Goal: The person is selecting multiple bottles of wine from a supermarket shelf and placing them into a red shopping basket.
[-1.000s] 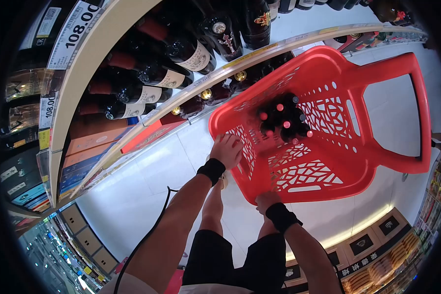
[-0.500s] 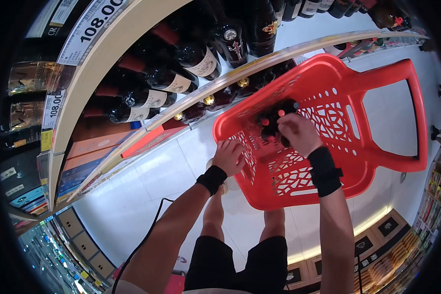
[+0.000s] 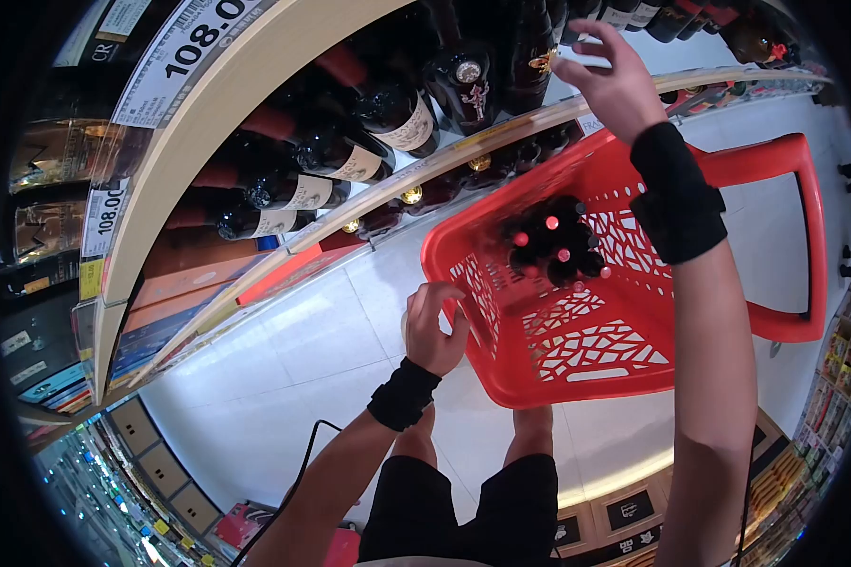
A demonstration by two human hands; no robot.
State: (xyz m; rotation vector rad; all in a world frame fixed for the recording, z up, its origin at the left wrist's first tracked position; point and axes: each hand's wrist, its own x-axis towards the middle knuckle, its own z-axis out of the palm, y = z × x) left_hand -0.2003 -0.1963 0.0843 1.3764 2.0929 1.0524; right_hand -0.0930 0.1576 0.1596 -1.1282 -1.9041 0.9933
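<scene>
My right hand is raised at the shelf, fingers apart and nothing in them, close to a dark bottle with a gold emblem. Beside that stands a dark bottle with a silver ornament. Below, a red shopping basket holds several dark bottles with red-topped necks, bunched toward its far side. My left hand is at the basket's left edge, fingers curved, thumb apart, fingertips right at the rim. Black bands wrap both wrists.
Wine bottles with cream labels lie tilted on the upper shelf, above a shelf edge. More bottles stand on the level below. A price tag is at upper left. The basket's handle extends right over the pale floor.
My right hand has left the bottles inside the basket and moved up to the shelf, its fingers now spread. My left hand has slid slightly down along the basket's rim, thumb apart.
</scene>
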